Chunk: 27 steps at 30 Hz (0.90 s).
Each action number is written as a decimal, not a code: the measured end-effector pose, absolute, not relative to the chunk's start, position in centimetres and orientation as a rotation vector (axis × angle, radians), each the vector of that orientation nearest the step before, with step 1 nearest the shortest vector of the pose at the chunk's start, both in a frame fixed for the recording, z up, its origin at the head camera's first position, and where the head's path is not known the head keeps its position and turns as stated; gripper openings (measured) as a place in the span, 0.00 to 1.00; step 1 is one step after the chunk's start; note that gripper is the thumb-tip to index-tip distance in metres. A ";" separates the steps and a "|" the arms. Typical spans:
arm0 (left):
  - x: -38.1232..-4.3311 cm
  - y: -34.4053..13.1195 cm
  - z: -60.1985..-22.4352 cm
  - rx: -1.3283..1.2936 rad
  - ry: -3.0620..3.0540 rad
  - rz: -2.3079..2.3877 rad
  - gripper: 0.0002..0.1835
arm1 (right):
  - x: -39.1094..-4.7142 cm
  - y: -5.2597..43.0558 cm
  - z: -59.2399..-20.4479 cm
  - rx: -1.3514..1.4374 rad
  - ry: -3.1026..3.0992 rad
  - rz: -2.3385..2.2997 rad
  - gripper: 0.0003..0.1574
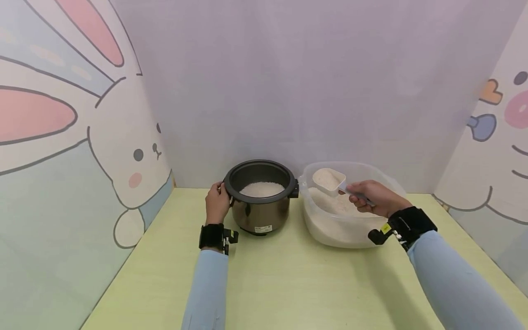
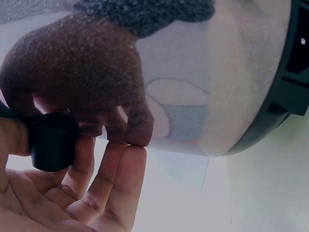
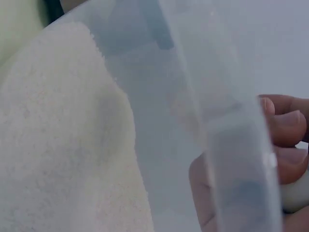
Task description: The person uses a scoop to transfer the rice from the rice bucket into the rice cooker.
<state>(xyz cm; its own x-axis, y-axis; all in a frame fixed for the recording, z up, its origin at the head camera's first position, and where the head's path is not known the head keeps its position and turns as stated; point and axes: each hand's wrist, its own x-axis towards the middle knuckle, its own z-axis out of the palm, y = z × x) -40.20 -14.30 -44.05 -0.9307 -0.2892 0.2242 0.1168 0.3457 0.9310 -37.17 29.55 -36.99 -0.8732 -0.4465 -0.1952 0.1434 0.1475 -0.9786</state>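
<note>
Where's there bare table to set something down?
Bare: the table between the sleeves, in front of pot and tub; also between left hand and rabbit wall. Crowded: between pot and tub; above the tub, where the right hand holds the scoop.

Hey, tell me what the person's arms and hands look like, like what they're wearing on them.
The left hand and right hand are ungloved. Both arms have plain light blue sleeves reaching toward wide black wristbands. Each band carries a small black device; a bright yellow label shows on the right one.
</note>
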 end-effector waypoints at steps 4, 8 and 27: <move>-40.3 -14.3 -44.0 0.158 -2.269 -1.602 0.25 | -37.0 28.9 -35.9 -0.213 2.012 -1.807 0.27; -40.4 -14.3 -44.1 0.159 -2.268 -1.598 0.25 | -36.6 28.0 -34.9 -0.162 1.978 -1.873 0.25; -40.2 -14.1 -44.0 0.175 -2.262 -1.589 0.24 | -35.4 21.2 -31.1 -0.203 1.985 -1.979 0.17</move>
<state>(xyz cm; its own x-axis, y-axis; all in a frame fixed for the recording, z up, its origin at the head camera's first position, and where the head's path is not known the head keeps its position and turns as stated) -40.23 -14.09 -44.00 -0.9240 -0.3080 0.2264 0.1084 0.3567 0.9279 -35.36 21.22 -31.14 -0.9356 -0.3282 -0.1305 0.1296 0.0248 -0.9913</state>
